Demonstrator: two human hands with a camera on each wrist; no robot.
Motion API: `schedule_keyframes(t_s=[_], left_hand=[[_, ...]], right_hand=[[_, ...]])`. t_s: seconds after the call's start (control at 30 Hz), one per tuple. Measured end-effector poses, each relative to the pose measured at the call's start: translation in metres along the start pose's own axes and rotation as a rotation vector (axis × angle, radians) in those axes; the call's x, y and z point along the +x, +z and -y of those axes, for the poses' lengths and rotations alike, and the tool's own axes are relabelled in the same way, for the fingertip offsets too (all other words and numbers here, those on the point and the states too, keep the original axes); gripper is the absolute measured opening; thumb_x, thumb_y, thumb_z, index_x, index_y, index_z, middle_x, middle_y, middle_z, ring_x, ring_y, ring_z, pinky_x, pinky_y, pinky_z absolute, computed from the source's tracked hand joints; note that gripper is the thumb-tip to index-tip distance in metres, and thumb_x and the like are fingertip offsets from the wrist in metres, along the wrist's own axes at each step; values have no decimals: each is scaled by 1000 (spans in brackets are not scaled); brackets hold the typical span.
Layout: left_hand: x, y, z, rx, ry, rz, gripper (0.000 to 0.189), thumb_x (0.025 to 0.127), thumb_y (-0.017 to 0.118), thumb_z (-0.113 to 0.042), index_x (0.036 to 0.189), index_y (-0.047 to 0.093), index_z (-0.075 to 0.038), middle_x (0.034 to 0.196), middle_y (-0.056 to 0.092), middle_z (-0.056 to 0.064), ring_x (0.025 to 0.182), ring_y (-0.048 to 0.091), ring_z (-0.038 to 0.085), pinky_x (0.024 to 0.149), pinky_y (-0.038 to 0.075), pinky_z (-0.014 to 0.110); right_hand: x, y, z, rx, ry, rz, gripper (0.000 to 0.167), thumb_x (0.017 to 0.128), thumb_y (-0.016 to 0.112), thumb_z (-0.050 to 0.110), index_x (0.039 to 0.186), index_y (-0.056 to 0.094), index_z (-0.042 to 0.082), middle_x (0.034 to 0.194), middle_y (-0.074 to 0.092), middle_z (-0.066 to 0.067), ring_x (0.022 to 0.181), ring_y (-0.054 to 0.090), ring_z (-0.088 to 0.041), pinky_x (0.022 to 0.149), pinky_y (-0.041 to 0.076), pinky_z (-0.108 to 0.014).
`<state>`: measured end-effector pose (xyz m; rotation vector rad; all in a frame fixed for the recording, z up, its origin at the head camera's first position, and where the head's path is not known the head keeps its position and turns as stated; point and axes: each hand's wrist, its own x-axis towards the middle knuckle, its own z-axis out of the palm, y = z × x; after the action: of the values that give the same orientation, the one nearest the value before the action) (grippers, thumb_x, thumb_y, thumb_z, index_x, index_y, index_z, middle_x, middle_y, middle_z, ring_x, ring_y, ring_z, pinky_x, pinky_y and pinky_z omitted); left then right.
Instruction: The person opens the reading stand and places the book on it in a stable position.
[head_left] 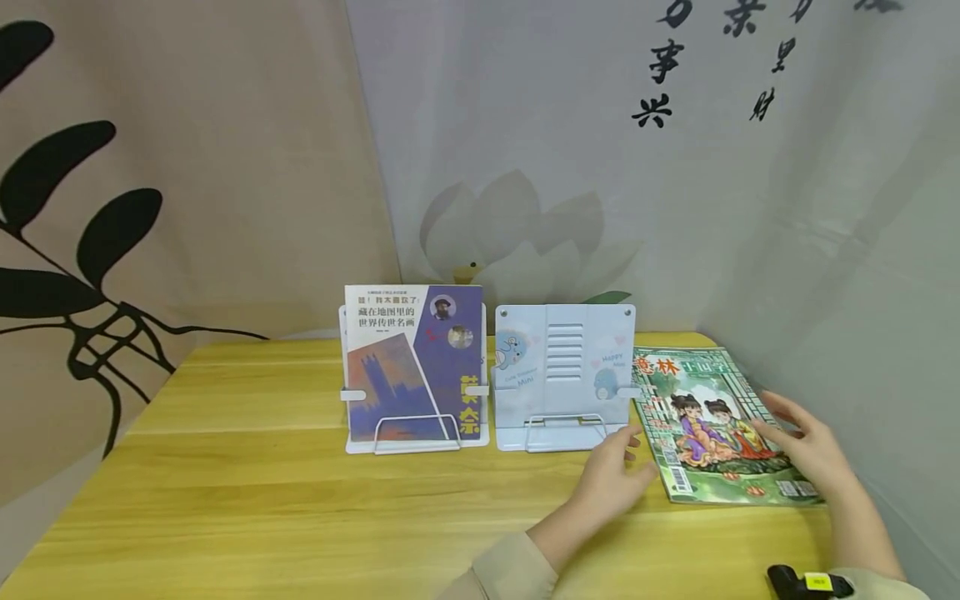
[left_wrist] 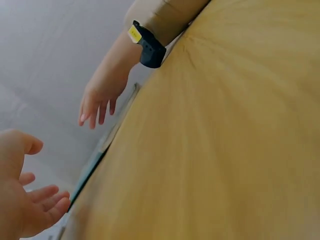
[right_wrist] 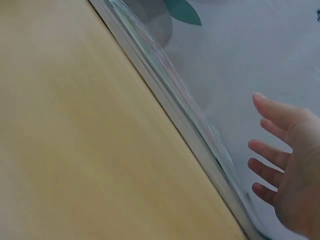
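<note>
A green illustrated magazine with two cartoon figures on its cover lies flat at the right of the table. Over its right edge hovers my right hand, fingers apart and relaxed. My left hand is by the magazine's left edge, in front of an unloaded white book stand. In the left wrist view the left hand has loosely bent fingers with nothing between them. The right wrist view shows the right hand beside the magazine's page edges, fingers spread and holding nothing.
A second white stand on the left holds an upright purple-and-white book. Both stand on the yellow wooden table. Behind hangs a curtain with lotus and lettering prints. A black wrist device is on the right forearm.
</note>
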<state>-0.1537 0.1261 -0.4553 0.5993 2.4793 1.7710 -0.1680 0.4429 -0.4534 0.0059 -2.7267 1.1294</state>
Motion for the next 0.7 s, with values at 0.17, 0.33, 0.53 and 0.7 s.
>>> schedule_keyframes(t_s=[0.17, 0.33, 0.53, 0.7], left_hand=[[3, 15, 3, -3, -34, -13, 52, 82, 73, -16, 131, 56, -8, 106, 61, -2, 92, 55, 8, 78, 47, 22], [4, 25, 4, 15, -44, -40, 53, 80, 73, -16, 130, 57, -8, 103, 62, -2, 92, 55, 7, 81, 47, 23], [7, 34, 6, 54, -40, -52, 56, 79, 74, -15, 131, 57, -4, 108, 62, 1, 94, 55, 8, 82, 47, 22], [12, 40, 8, 182, -38, -50, 56, 79, 73, -21, 131, 57, -7, 117, 59, 1, 107, 53, 13, 92, 44, 26]], right_hand=[[-5, -4, -11, -10, 44, 8, 73, 97, 56, 35, 149, 22, -3, 144, 28, -34, 123, 29, -54, 86, 34, -65], [-8, -4, -20, -48, 60, 10, 74, 97, 56, 36, 149, 22, -5, 140, 34, -35, 118, 34, -50, 85, 37, -58], [-7, -2, -24, -44, 64, 39, 75, 97, 57, 36, 147, 23, -7, 138, 32, -39, 119, 33, -54, 87, 33, -66], [-5, -2, -24, -70, 102, 101, 79, 97, 54, 42, 149, 18, -5, 141, 24, -41, 121, 26, -62, 86, 31, -71]])
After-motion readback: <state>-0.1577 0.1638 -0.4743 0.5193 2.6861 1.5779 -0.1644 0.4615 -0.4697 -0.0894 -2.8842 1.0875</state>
